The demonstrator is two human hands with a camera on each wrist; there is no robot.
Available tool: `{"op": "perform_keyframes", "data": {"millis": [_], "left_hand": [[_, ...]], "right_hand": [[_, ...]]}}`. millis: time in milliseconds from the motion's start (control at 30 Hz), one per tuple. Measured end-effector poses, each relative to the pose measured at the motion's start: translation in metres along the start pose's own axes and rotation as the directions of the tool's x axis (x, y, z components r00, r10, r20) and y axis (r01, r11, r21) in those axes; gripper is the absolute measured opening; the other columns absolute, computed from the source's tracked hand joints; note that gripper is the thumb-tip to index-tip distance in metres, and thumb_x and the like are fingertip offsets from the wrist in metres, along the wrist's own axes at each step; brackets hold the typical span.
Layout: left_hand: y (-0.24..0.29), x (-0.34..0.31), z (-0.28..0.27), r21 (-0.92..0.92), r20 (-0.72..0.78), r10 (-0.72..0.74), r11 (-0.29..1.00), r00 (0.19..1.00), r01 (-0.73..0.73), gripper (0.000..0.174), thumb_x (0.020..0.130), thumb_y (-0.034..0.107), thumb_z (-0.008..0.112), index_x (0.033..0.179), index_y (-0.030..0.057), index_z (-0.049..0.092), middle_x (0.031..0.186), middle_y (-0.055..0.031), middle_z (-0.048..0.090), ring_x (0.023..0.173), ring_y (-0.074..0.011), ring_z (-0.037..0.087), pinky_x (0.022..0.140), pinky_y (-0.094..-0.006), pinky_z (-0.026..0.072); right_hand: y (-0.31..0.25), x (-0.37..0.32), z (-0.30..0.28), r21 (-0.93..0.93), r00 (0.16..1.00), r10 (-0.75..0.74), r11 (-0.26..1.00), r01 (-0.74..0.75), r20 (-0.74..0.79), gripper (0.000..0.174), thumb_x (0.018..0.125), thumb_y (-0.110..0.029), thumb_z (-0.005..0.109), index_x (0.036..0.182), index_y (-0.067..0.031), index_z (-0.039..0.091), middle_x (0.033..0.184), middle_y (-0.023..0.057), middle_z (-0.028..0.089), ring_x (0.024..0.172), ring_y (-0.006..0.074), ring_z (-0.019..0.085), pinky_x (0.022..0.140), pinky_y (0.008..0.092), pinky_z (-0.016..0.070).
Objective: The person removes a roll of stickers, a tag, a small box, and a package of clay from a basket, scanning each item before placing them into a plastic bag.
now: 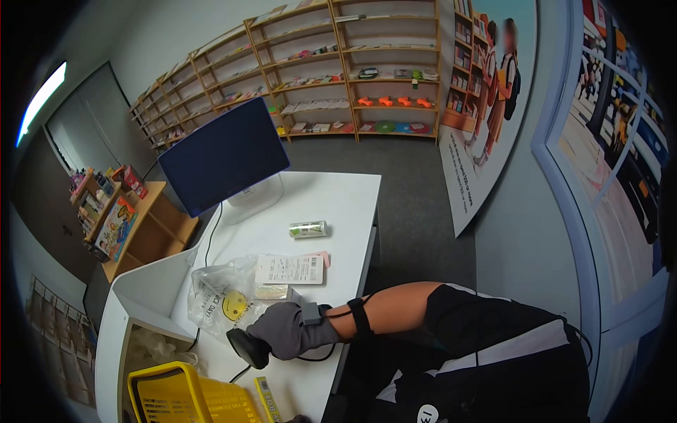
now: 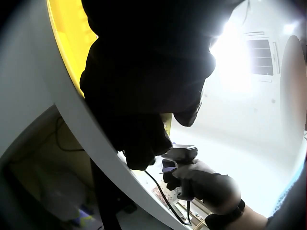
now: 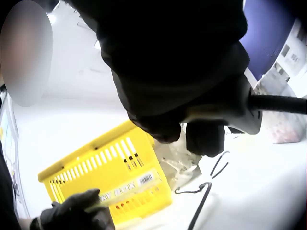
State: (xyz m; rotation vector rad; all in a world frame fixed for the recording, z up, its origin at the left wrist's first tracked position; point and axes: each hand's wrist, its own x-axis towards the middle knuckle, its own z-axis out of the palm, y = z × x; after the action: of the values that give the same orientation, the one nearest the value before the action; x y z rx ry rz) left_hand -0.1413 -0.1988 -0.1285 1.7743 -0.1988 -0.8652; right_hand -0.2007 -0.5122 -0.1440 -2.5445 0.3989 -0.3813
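Note:
My right hand (image 1: 288,330), in a grey glove, grips a handheld barcode scanner (image 1: 248,348) above the white counter. The scanner's black head faces the yellow basket side, and a cable trails from it. My left hand (image 3: 79,211), in a dark glove, holds a slim yellow box (image 3: 127,190) with printed letters and a barcode. That box (image 1: 267,399) is beside the yellow basket (image 1: 199,395) in the head view, where the left hand barely shows at the bottom edge. In the left wrist view, the scanner (image 2: 182,153) is just past the left fingertips.
Behind the scanner lie a plastic bag (image 1: 211,285) with a smiley, a white barcoded package (image 1: 289,269) and a small box (image 1: 275,292). A clear tube (image 1: 308,229) lies farther back. A monitor (image 1: 226,158) stands at the counter's far end.

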Motion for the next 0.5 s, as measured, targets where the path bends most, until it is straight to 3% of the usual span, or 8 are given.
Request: {"op": "perform_keyframes", "data": {"millis": [33,167,200,233,267,333,367,500], "left_hand": [[0.000,0.007,0.002,-0.003,-0.005,-0.003,1.000,1.000,0.003,0.036,0.105,0.035,0.078,0.114,-0.0001,0.078,0.114,-0.0207,0.081,0.103,-0.0313,0.077,0.103,-0.0467,0.0577],[-0.025,0.037,0.001,0.065,0.004,0.234,0.970,0.972,-0.234,0.050,0.112,0.038,0.066,0.088,-0.0046,0.077,0.077,-0.0139,0.077,0.068,-0.0235,0.072,0.069,-0.0389,0.0567],[-0.022,0.042,0.011,0.060,-0.053,0.217,0.975,0.975,-0.214,0.063,0.113,0.049,0.060,0.084,-0.0042,0.078,0.076,-0.0134,0.077,0.069,-0.0249,0.071,0.071,-0.0414,0.0557],[-0.014,0.037,0.010,0.079,-0.059,0.224,0.973,0.973,-0.219,0.047,0.107,0.035,0.067,0.088,-0.0060,0.081,0.076,-0.0126,0.078,0.075,-0.0221,0.074,0.076,-0.0367,0.0571],[-0.009,0.038,0.012,0.085,-0.100,0.184,0.981,0.978,-0.175,0.047,0.107,0.036,0.068,0.090,-0.0061,0.082,0.078,-0.0125,0.079,0.074,-0.0210,0.073,0.076,-0.0378,0.0565],[-0.005,0.048,0.009,0.118,-0.101,0.148,0.984,0.984,-0.136,0.047,0.106,0.036,0.069,0.093,-0.0074,0.082,0.080,-0.0125,0.080,0.074,-0.0203,0.074,0.077,-0.0362,0.0577],[-0.007,0.053,0.010,0.111,-0.102,0.121,0.988,0.987,-0.109,0.047,0.106,0.035,0.070,0.094,-0.0081,0.082,0.081,-0.0126,0.080,0.075,-0.0201,0.075,0.077,-0.0356,0.0584],[-0.016,0.055,0.006,0.074,-0.078,0.116,0.991,0.990,-0.110,0.051,0.111,0.038,0.066,0.099,-0.0093,0.080,0.090,-0.0174,0.082,0.080,-0.0234,0.077,0.083,-0.0377,0.0606]], "right_hand": [[0.001,-0.002,-0.008,0.034,1.000,0.018,0.999,-0.018,0.006,0.035,0.085,-0.016,0.074,0.118,-0.0050,0.077,0.105,0.0223,0.079,0.094,0.0425,0.079,0.081,0.0553,0.0622],[0.020,-0.015,-0.023,0.288,0.998,-0.056,0.955,0.065,-0.038,0.047,0.076,-0.014,0.076,0.122,-0.0091,0.081,0.108,0.0181,0.082,0.097,0.0381,0.080,0.088,0.0509,0.0625],[0.013,-0.019,-0.045,0.357,0.999,-0.037,0.934,0.025,0.027,0.051,0.074,-0.012,0.076,0.124,-0.0077,0.081,0.104,0.0179,0.082,0.096,0.0346,0.080,0.089,0.0478,0.0625],[0.004,-0.021,-0.065,0.379,0.964,0.125,0.901,-0.210,0.236,0.047,0.073,-0.011,0.078,0.119,-0.0056,0.081,0.099,0.0160,0.082,0.092,0.0316,0.080,0.085,0.0441,0.0627],[0.012,-0.022,-0.062,0.350,0.971,0.102,0.921,-0.174,0.215,0.042,0.071,-0.008,0.079,0.113,-0.0024,0.081,0.093,0.0142,0.080,0.087,0.0281,0.080,0.080,0.0409,0.0625],[0.001,-0.027,-0.074,0.264,0.931,0.266,0.906,-0.330,0.249,0.036,0.070,-0.006,0.084,0.104,0.0009,0.078,0.092,0.0151,0.081,0.087,0.0254,0.080,0.080,0.0394,0.0628],[0.013,-0.032,-0.068,0.267,0.952,0.207,0.927,-0.265,0.227,0.045,0.075,-0.015,0.083,0.116,0.0006,0.079,0.101,0.0220,0.080,0.097,0.0369,0.079,0.090,0.0446,0.0617],[0.010,-0.042,-0.065,0.303,0.945,0.208,0.911,-0.281,0.251,0.039,0.079,-0.013,0.085,0.113,0.0029,0.077,0.088,0.0174,0.080,0.082,0.0284,0.079,0.077,0.0389,0.0627]]}}
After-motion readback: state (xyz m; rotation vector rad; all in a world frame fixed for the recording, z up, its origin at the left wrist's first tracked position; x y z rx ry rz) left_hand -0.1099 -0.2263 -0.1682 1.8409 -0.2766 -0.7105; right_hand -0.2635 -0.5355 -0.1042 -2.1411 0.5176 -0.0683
